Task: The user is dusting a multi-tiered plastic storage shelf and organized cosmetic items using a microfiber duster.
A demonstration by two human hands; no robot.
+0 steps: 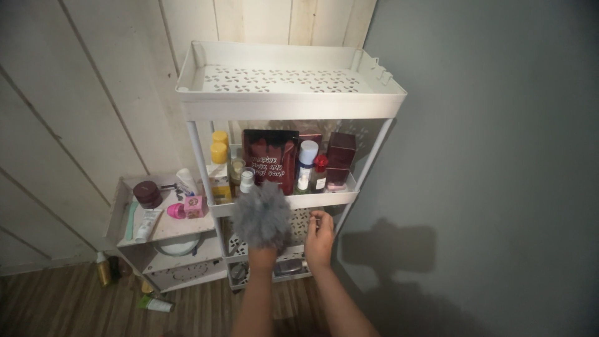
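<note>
A tall white shelf rack (290, 93) stands in a corner between a pale planked wall (75, 112) and a grey wall (493, 137), on a wooden floor (62, 299). Its top tray has a perforated base. The middle tray is crowded: a dark red pouch (270, 159) stands at the centre, a dark red box (341, 156) to its right, two yellow-capped bottles (219, 148) at the left, and a blue-and-white bottle (306, 165) beside a small red-capped bottle (319, 172). To the left sits a lower white side shelf (159, 228) carrying a round brown jar (147, 193), a white tube (147, 224) and a small pink box (194, 205). A green tube (155, 304) lies on the floor below. In front of the rack, the left hand (263, 257) is closed around the handle of a fluffy grey duster (262, 214), whose head rises just in front of the middle tray's front rim. The right hand (319, 239) is beside it, fingers loosely curled and holding nothing, close to the rack's lower tray; whether it touches the rack cannot be told.
</note>
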